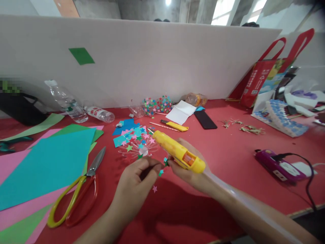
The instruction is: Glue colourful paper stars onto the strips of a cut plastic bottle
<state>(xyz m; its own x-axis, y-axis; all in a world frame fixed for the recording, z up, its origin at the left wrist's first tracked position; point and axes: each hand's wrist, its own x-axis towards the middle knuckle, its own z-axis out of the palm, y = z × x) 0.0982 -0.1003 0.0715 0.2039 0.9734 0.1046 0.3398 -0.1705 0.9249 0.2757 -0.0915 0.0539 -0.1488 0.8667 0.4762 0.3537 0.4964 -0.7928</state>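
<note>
Left hand (134,186) fingers are pinched shut, their catch hidden. The right hand (189,171) is wrapped round a yellow glue gun (177,152), with a small green star (165,161) between the hands. Bare red worktop (228,152) lies to the right. Scissors (81,189) and coloured paper (45,162) crowd the left, with a white partition (152,61) behind.

The red tabletop (228,152) carries overlapping sheets of teal, pink and green paper (45,162) along its left edge, with yellow-and-red-handled scissors (78,193) lying partly on them toward the near edge. Along the far edge lie two clear bottles (67,101), a white folded sheet (181,112), a black phone (205,119) and a yellow box cutter (175,126), and paper stars (135,137) are scattered in the middle. A purple device (279,166) with a black cable sits near the right edge, and a red bag (259,81) stands at the far right corner.
</note>
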